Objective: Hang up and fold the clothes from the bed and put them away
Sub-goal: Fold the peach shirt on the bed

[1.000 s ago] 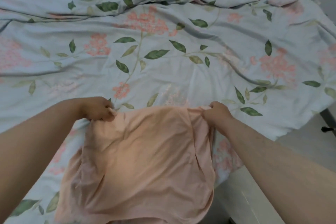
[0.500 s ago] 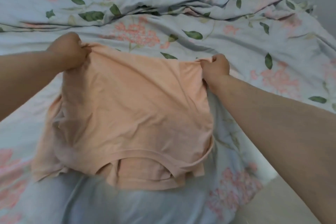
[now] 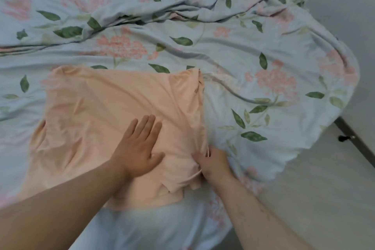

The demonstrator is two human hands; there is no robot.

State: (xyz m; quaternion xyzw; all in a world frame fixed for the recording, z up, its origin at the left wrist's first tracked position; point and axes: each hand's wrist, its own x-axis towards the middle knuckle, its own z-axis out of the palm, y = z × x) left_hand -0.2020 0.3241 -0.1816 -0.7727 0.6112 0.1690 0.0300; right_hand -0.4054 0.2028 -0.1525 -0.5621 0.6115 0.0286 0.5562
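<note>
A peach-coloured shirt lies spread flat on the bed, its neckline end toward me. My left hand lies palm down on the shirt's lower middle, fingers straight and spread. My right hand is at the shirt's near right edge, its fingers curled into a bunch of the fabric there. The cloth is wrinkled around both hands.
The bed carries a rumpled light-blue cover with pink flowers and green leaves, bunched in folds at the back. Pale floor shows to the right past the bed's corner. A dark strip with a small dark fitting runs along the floor there.
The shirt, held up by its top corners before, now lies flat on the bed. My left hand let go and pressed down on it; my right hand moved to the near right edge.
</note>
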